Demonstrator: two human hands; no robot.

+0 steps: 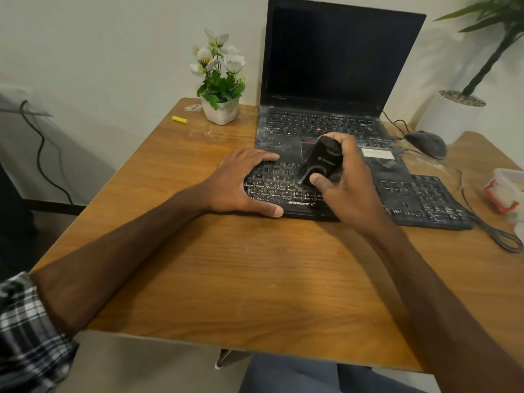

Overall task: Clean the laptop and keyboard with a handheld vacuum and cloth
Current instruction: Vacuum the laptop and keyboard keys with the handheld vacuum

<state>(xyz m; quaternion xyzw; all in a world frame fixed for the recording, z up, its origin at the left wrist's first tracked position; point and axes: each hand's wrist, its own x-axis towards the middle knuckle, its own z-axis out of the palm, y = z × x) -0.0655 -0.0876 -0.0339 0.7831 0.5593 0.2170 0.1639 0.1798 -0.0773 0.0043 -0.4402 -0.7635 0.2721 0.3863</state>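
Observation:
A black laptop (334,66) stands open at the back of the wooden table (226,279), its keys and palm rest coated in white dust. In front of it lies a black external keyboard (419,199), dusty on its right half. My right hand (348,188) grips a small black handheld vacuum (317,163), tilted with its nozzle down on the keyboard's middle keys. My left hand (243,182) grips the keyboard's left end, fingers over the top edge and thumb along the front edge. No cloth is in view.
A dusty black mouse (426,143) sits right of the laptop, its cable (482,225) looping past the keyboard. A white flower pot (220,109) and a yellow marker (180,119) stand at the back left. A plastic container (507,194) is at the right edge.

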